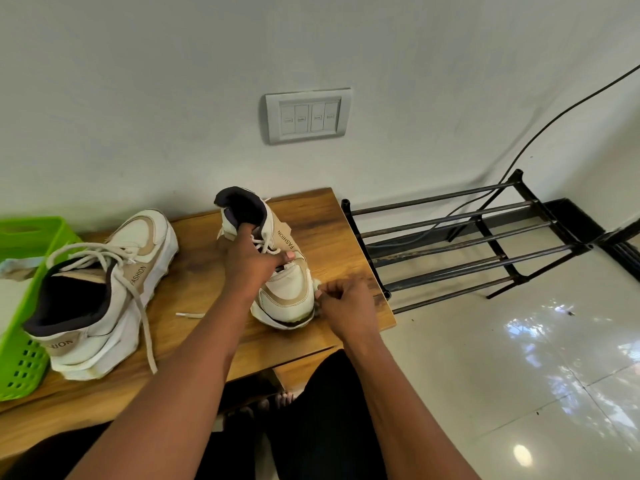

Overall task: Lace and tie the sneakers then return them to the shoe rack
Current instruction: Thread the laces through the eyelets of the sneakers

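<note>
Two white and tan sneakers marked FASHION stand on a wooden table (pixel 194 282). The left sneaker (pixel 104 299) has its laces threaded, with the loose ends hanging down its side. The right sneaker (pixel 284 282) points its toe toward me. My left hand (pixel 252 261) presses on its lace area and grips the upper. My right hand (pixel 343 306) is at the toe, its fingers pinched on what looks like a lace end. Another lace end (pixel 188 315) lies on the table by my left forearm. The black metal shoe rack (pixel 460 240) stands right of the table.
A green plastic basket (pixel 24 348) sits at the table's left end, touching the left sneaker. A switch plate (pixel 308 116) is on the wall above. A black cable (pixel 540 133) runs down the wall behind the rack. Glossy tiled floor (pixel 519 358) lies to the right.
</note>
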{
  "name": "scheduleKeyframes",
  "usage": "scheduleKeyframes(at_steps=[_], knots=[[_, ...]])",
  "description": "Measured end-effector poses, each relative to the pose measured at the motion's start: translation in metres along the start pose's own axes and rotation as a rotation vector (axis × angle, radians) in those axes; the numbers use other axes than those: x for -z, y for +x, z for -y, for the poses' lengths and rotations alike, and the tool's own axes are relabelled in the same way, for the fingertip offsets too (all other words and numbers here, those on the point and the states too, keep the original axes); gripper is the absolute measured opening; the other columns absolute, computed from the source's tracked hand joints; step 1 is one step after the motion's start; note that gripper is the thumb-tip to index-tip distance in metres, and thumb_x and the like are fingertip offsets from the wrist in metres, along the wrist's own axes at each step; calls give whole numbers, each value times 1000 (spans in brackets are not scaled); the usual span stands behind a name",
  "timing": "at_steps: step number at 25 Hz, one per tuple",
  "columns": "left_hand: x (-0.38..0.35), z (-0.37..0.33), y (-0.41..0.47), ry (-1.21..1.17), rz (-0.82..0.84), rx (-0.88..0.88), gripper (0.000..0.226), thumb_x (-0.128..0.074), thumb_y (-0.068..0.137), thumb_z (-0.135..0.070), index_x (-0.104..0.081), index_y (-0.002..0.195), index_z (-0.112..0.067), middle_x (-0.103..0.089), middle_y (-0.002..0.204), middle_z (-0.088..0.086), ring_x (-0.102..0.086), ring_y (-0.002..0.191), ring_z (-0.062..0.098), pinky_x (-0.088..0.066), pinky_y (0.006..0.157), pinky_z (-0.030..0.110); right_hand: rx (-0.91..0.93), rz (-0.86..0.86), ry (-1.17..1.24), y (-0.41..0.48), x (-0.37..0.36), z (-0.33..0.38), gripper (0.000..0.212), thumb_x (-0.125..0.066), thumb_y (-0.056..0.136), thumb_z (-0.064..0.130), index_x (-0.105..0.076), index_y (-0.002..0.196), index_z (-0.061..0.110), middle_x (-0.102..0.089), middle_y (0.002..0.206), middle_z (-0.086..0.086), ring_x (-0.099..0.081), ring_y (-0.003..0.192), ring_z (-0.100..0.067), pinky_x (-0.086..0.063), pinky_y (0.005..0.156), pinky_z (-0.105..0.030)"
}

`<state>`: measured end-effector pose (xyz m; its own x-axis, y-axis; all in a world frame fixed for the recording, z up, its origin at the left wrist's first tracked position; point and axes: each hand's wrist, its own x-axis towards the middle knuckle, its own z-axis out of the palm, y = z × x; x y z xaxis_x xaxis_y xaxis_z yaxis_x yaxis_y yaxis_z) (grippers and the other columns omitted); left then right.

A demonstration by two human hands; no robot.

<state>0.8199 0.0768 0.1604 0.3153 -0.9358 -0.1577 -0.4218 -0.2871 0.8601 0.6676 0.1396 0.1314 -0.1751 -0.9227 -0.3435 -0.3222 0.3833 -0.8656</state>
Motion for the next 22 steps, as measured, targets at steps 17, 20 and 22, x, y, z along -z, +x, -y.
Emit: scheduleKeyframes(at_steps=[17,20,22], knots=[[47,-17,-28,1421,118,-442,73,-50,70,-85,-66,111,-27,-60,118,3,-46,114,26,-40,91,42,161,-499,126,25,34,-9,13,-66,96,25,-67,108,20,-66,92,12,-60,83,1,-50,71,-17],[56,-4,-9,1323,264,-461,98,-27,54,-104,-66,112,-34,-66,116,-7,-53,108,22,-44,92,40,197,-452,131,15,30,-13,11,-65,97,23,-63,107,24,-63,87,18,-62,76,5,-45,61,-7],[50,-7,-7,1249,234,-392,102,-24,50,-106,-65,101,-27,-68,102,-7,-58,99,21,-48,86,38,211,-427,119,18,29,-11,10,-63,98,24,-64,108,25,-63,87,18,-61,76,9,-45,59,-5]])
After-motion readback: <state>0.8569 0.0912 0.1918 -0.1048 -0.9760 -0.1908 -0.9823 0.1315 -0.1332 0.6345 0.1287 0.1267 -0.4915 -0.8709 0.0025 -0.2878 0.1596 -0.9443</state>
